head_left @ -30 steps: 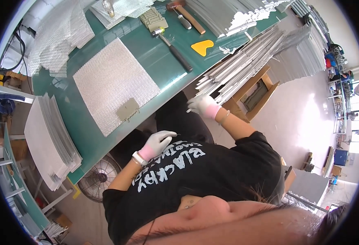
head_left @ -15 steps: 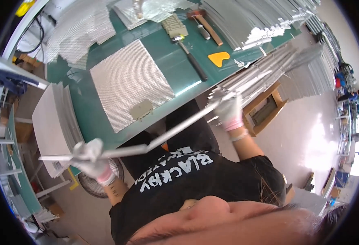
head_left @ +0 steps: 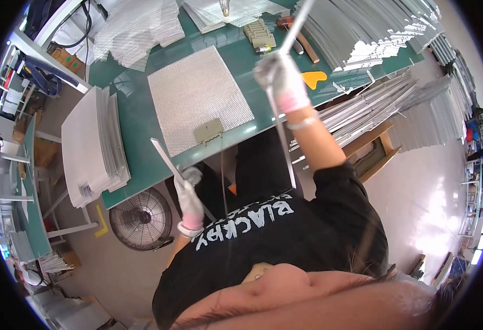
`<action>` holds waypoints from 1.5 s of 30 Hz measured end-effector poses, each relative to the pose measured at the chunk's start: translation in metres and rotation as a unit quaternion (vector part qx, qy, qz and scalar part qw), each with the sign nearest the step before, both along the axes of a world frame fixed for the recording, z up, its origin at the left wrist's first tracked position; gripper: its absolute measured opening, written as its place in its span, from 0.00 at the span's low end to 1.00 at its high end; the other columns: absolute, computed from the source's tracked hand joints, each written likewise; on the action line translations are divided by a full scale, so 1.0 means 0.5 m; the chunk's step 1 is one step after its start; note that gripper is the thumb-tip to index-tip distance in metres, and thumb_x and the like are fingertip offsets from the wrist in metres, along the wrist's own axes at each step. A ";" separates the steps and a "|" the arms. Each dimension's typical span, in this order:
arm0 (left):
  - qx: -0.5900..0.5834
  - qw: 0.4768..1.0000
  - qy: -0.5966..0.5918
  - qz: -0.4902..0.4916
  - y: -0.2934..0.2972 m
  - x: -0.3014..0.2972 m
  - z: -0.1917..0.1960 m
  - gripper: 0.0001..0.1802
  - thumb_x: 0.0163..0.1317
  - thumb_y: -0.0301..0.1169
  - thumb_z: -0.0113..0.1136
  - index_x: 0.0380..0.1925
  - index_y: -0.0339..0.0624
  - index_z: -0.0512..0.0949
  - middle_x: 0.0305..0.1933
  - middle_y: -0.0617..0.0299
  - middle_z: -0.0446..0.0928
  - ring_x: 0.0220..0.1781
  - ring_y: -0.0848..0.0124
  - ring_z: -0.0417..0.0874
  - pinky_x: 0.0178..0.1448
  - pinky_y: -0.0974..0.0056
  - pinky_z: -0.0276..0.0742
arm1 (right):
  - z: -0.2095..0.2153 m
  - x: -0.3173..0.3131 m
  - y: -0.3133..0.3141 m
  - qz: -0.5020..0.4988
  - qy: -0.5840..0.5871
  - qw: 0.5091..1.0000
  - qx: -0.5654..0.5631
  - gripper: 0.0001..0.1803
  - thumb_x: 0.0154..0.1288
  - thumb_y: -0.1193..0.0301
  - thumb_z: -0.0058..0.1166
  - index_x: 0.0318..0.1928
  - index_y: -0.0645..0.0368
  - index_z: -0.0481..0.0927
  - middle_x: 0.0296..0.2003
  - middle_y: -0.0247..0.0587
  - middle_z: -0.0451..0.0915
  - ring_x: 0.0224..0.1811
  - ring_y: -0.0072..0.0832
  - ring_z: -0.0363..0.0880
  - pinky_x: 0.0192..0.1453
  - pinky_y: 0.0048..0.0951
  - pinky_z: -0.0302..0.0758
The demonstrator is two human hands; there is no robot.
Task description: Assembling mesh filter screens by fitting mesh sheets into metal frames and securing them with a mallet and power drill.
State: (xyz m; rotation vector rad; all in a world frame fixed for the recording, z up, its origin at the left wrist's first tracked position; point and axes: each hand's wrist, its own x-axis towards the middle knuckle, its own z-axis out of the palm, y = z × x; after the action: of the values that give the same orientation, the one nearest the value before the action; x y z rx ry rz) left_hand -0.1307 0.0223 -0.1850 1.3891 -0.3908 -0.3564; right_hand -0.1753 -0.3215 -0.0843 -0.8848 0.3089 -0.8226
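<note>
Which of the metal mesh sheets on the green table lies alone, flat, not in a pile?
The square mesh sheet in the table's middle, just beyond the left hand. The other mesh sheets lie heaped at the far edge.

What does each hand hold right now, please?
Left hand: closed on a short metal strip.
Right hand: closed on a long metal strip.

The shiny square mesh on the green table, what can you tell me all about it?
The mesh sheet is a silvery, metal-looking square with a fine bumpy grid. It lies flat on the green table, turned a bit askew. A small tan block sits on its near edge. Neither gloved hand touches it; the left hand is closest.
</note>
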 end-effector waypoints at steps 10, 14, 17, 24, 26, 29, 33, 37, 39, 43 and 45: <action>-0.098 0.901 0.340 -0.249 -0.124 -0.092 -0.074 0.24 0.78 0.40 0.41 0.64 0.32 0.64 0.66 0.48 0.68 0.64 0.61 0.73 0.69 0.55 0.67 | -0.184 -0.095 0.173 0.191 0.306 0.918 -0.168 0.19 0.72 0.66 0.47 0.58 0.64 0.73 0.41 0.39 0.81 0.41 0.22 0.80 0.49 0.29 0.77; -0.174 0.899 0.277 -0.290 -0.195 -0.069 -0.063 0.30 0.77 0.48 0.36 0.68 0.34 0.59 0.68 0.48 0.66 0.69 0.58 0.68 0.71 0.52 0.64 | -0.209 -0.178 0.279 0.088 0.257 0.923 -0.271 0.30 0.74 0.72 0.40 0.74 0.61 0.53 0.38 0.38 0.76 0.27 0.15 0.72 0.32 0.21 0.74; -0.311 0.808 0.411 -0.285 -0.265 -0.012 -0.018 0.34 0.74 0.56 0.34 0.63 0.37 0.64 0.64 0.52 0.69 0.68 0.55 0.68 0.71 0.49 0.63 | -0.226 -0.189 0.281 0.129 0.209 0.960 -0.133 0.32 0.75 0.73 0.38 0.75 0.58 0.48 0.33 0.40 0.76 0.21 0.17 0.68 0.28 0.20 0.71; -0.353 0.799 0.472 -0.123 -0.400 0.134 -0.067 0.28 0.73 0.54 0.40 0.53 0.39 0.71 0.52 0.55 0.75 0.56 0.58 0.74 0.68 0.50 0.67 | -0.239 -0.133 0.269 0.211 0.088 0.972 0.060 0.33 0.76 0.73 0.38 0.76 0.54 0.45 0.31 0.38 0.72 0.17 0.17 0.59 0.24 0.21 0.64; -0.325 0.823 0.445 -0.140 -0.411 0.133 -0.063 0.28 0.73 0.53 0.40 0.54 0.40 0.71 0.50 0.56 0.75 0.54 0.58 0.74 0.67 0.51 0.68 | -0.240 -0.136 0.267 0.211 0.086 0.972 0.066 0.32 0.76 0.73 0.38 0.76 0.54 0.45 0.31 0.38 0.72 0.17 0.17 0.59 0.24 0.21 0.64; -0.338 0.840 0.395 -0.156 -0.416 0.119 -0.059 0.28 0.73 0.53 0.43 0.59 0.42 0.66 0.54 0.57 0.73 0.55 0.61 0.73 0.61 0.54 0.75 | -0.238 -0.138 0.268 0.214 0.079 0.971 0.079 0.32 0.76 0.73 0.38 0.76 0.53 0.46 0.31 0.37 0.73 0.17 0.17 0.59 0.24 0.21 0.64; -0.339 0.841 0.390 -0.158 -0.423 0.111 -0.044 0.31 0.74 0.55 0.41 0.63 0.42 0.63 0.59 0.55 0.69 0.60 0.59 0.70 0.66 0.52 0.70 | -0.228 -0.140 0.270 0.214 0.085 0.971 0.071 0.32 0.76 0.74 0.37 0.76 0.53 0.46 0.31 0.37 0.73 0.17 0.17 0.60 0.24 0.21 0.64; -0.324 0.868 0.332 -0.176 -0.427 0.108 -0.025 0.30 0.75 0.55 0.34 0.66 0.47 0.60 0.62 0.55 0.67 0.63 0.58 0.67 0.71 0.51 0.62 | -0.219 -0.150 0.281 0.202 0.105 0.972 0.056 0.32 0.75 0.76 0.37 0.76 0.51 0.47 0.30 0.38 0.73 0.17 0.17 0.62 0.23 0.21 0.66; -0.320 0.870 0.330 -0.176 -0.428 0.109 -0.023 0.30 0.75 0.55 0.33 0.67 0.48 0.60 0.63 0.55 0.67 0.62 0.58 0.67 0.70 0.51 0.62 | -0.218 -0.151 0.287 0.193 0.124 0.973 0.042 0.32 0.76 0.76 0.37 0.76 0.49 0.47 0.29 0.37 0.73 0.16 0.16 0.61 0.22 0.20 0.65; -0.302 0.881 0.307 -0.195 -0.432 0.099 -0.025 0.32 0.74 0.57 0.34 0.68 0.47 0.58 0.65 0.54 0.65 0.62 0.58 0.68 0.69 0.52 0.66 | -0.215 -0.147 0.280 0.171 0.108 0.979 0.040 0.32 0.76 0.75 0.37 0.76 0.53 0.46 0.30 0.37 0.72 0.16 0.16 0.60 0.22 0.21 0.64; -0.296 0.880 0.304 -0.213 -0.430 0.109 -0.046 0.34 0.74 0.57 0.34 0.69 0.47 0.56 0.67 0.52 0.64 0.63 0.57 0.69 0.69 0.53 0.68 | -0.204 -0.135 0.269 0.184 0.104 0.977 0.030 0.32 0.76 0.75 0.37 0.76 0.53 0.46 0.30 0.37 0.72 0.16 0.16 0.60 0.22 0.20 0.64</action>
State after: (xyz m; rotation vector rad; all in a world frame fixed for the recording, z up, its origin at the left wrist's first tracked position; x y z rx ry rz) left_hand -0.0763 -0.1929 -0.2080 0.5289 -0.2423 -0.9234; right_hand -0.2426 -0.1869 -0.1865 -0.9368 0.3371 -0.3762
